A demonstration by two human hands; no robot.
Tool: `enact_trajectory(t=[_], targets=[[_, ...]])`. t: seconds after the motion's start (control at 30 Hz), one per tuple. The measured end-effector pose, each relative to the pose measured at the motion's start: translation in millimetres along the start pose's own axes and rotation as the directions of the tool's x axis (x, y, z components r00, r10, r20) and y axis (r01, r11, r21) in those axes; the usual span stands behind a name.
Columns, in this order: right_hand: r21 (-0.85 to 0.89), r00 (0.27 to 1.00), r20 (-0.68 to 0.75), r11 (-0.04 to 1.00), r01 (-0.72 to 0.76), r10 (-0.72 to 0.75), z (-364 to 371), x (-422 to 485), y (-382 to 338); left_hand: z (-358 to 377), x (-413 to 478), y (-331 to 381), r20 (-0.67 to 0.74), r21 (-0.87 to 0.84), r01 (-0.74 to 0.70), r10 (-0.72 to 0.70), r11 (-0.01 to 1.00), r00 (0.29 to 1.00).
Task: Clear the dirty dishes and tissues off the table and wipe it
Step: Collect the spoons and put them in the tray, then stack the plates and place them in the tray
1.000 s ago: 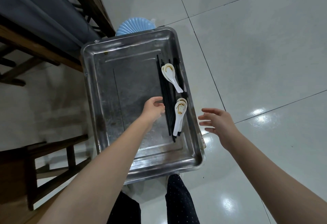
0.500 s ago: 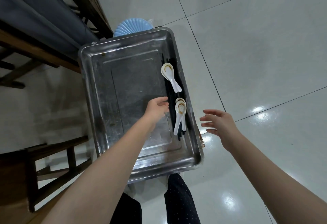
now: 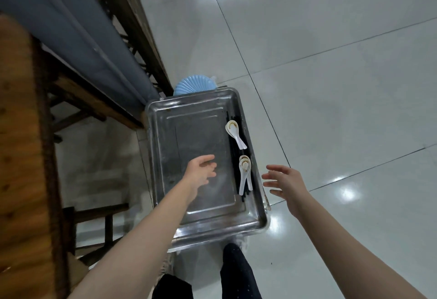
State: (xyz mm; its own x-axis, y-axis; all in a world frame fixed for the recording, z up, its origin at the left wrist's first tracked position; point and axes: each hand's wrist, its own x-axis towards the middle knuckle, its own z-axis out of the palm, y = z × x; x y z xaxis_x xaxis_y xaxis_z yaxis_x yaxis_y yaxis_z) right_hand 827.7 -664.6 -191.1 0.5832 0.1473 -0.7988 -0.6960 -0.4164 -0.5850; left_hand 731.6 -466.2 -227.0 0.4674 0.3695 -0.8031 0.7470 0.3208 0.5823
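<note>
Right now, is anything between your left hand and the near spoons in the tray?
Nothing blocks it. The left hand hovers open over the tray. Between it and the near spoons there is only bare tray floor and the black chopsticks, which lie flat beside the spoons.

A single wide-angle camera on the person's head looks almost straight down from standing height. It is aimed at the metal tray (image 3: 163, 138), which fills the lower middle of the frame at arm's reach. The tiled floor (image 3: 331, 86) spreads away to the right. The wooden bench (image 3: 19, 133) runs down the left edge, bowed by the lens. The left hand (image 3: 201, 168) and right hand (image 3: 286, 180) reach in from the bottom edge.
</note>
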Motion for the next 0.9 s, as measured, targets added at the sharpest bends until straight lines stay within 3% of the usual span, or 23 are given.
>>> enact_trajectory(t=[0.27, 0.57, 0.9], targets=[[-0.006, 0.992, 0.037, 0.992, 0.123, -0.122, 14, -92, -55, -46, -99, 44, 0.015, -0.077, -0.053, 0.054, 0.996, 0.998], [0.004, 0.952, 0.154, 0.964, 0.267, -0.264, 36, -180, -129, -110, -204, 79, -0.161, -0.256, -0.189, 0.152, 0.948, 0.975], [-0.117, 0.871, 0.282, 0.887, 0.447, -0.402, 154, -265, -151, -234, -303, 54, -0.218, -0.455, -0.332, 0.258, 0.826, 0.941]])
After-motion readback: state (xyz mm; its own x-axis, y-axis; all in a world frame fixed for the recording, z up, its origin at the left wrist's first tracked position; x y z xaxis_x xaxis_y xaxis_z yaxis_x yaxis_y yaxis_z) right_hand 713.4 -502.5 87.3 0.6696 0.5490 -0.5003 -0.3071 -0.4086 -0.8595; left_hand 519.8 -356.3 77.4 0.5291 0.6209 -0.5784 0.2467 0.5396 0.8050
